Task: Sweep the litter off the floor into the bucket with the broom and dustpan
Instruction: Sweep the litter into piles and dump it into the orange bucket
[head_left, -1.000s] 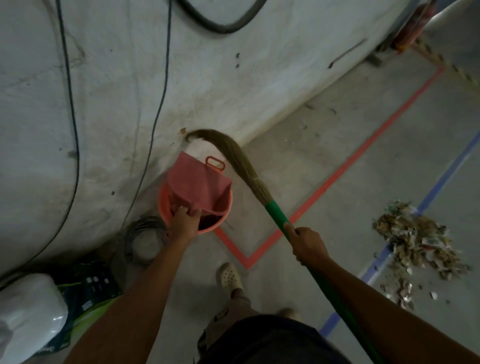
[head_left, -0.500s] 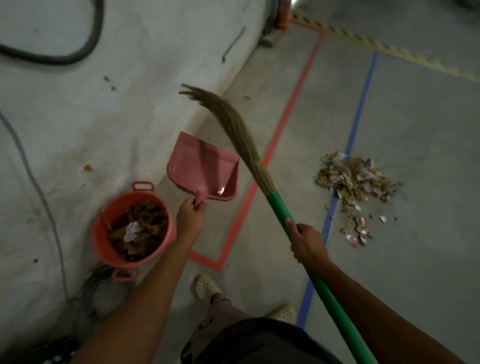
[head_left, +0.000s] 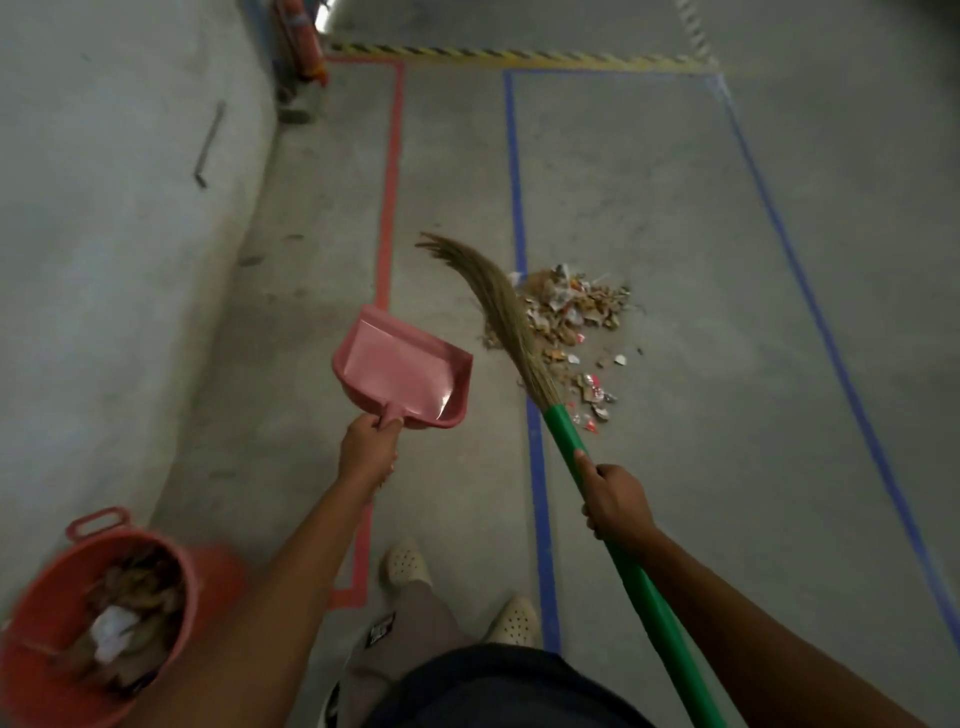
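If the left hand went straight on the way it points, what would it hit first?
The left hand grips the dustpan, so its lip leads; likely the broom bristle tips ahead, though depth is unclear.

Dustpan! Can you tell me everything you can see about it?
The dustpan is pink and looks like smooth plastic, with a flat scoop, raised walls at the sides and back, and a short handle. It looks empty, with a shiny glint near one back corner. The left hand grips the handle; nothing else touches it. It seems held above the floor, open lip pointing away from the person. The broom is at its right, apart.
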